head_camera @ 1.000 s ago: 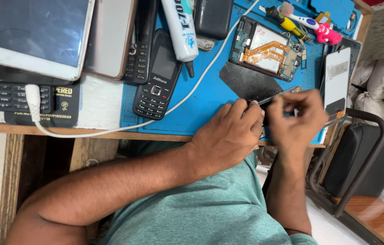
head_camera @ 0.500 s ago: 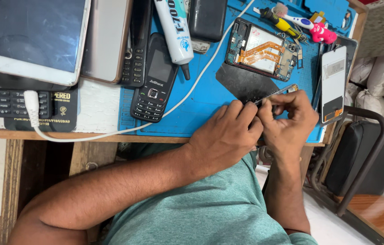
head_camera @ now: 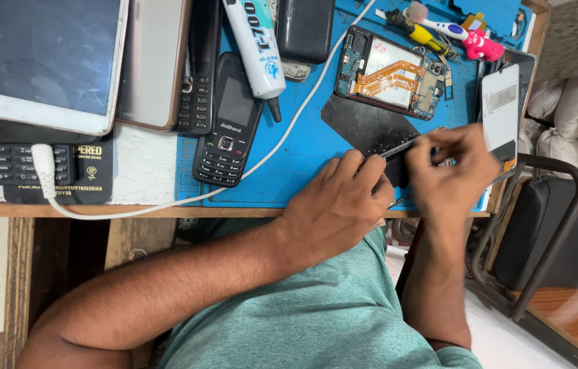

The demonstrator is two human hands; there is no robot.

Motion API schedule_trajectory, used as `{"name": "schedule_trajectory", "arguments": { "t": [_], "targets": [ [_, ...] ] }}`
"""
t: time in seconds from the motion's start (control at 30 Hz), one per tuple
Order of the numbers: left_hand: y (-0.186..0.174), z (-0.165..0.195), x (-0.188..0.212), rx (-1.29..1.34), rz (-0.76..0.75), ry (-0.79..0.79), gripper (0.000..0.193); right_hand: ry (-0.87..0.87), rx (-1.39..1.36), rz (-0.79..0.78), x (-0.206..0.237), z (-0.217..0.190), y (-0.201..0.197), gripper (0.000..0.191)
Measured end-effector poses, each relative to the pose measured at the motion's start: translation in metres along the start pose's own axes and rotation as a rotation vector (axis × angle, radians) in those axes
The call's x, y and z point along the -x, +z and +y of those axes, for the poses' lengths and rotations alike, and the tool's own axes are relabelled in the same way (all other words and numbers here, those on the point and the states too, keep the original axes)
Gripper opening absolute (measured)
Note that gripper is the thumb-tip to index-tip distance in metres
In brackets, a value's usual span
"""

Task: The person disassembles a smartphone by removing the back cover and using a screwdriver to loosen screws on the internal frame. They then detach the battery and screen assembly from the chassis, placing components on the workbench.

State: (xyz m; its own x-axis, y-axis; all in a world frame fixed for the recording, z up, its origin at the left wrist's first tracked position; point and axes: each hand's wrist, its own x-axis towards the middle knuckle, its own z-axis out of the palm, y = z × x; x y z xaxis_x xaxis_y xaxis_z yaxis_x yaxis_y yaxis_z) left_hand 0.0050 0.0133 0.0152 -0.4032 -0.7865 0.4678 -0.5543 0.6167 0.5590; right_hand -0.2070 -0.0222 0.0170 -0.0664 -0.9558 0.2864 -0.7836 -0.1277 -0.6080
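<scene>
Both my hands meet at the near right edge of the blue work mat [head_camera: 289, 179]. My left hand [head_camera: 343, 201] pinches the left end of a thin dark strip-like part [head_camera: 402, 147]. My right hand [head_camera: 451, 174], blurred, grips its right end with closed fingers. Just beyond the hands a black flat panel [head_camera: 361, 121] lies on the mat. Farther back sits an opened phone [head_camera: 391, 72] with its orange flex cable and circuit boards exposed.
A black keypad phone [head_camera: 227, 123], a white glue tube [head_camera: 256, 48] and a white cable [head_camera: 166, 205] lie on the mat's left side. A white tablet [head_camera: 46, 61] and other phones are stacked at left. A phone with a pale screen [head_camera: 501, 109] and small tools [head_camera: 439, 31] sit at right.
My hands have shifted slightly up and onto the mat, and the right hand has moved apart from the left along the dark strip. Nothing else on the mat has moved.
</scene>
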Motion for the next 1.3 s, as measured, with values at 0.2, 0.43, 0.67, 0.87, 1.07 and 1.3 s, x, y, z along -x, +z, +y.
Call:
{"name": "schedule_trajectory", "arguments": {
  "t": [0.2,0.43,0.67,0.87,1.07,1.3],
  "targets": [
    [-0.001,0.000,0.000,0.014,0.006,-0.002,0.010,-0.107,0.040,-0.064,0.013,-0.006,0.003,0.018],
    [-0.001,0.000,0.000,0.004,-0.026,0.004,0.020,-0.020,0.073,0.017,-0.007,0.004,-0.004,0.016],
    [-0.005,0.001,-0.003,0.057,-0.065,-0.015,0.029,-0.079,0.069,-0.061,0.016,-0.004,0.003,0.017],
    [-0.006,0.001,-0.001,0.085,-0.052,-0.009,0.040,-0.074,0.157,0.034,-0.007,0.015,-0.007,0.017],
    [-0.006,0.001,-0.003,0.032,-0.085,-0.015,0.035,-0.067,0.057,0.002,0.005,0.005,0.001,0.017],
    [-0.009,0.001,-0.002,0.068,-0.066,0.004,0.048,-0.027,0.007,-0.009,-0.003,0.025,-0.011,0.019]
  ]
}}
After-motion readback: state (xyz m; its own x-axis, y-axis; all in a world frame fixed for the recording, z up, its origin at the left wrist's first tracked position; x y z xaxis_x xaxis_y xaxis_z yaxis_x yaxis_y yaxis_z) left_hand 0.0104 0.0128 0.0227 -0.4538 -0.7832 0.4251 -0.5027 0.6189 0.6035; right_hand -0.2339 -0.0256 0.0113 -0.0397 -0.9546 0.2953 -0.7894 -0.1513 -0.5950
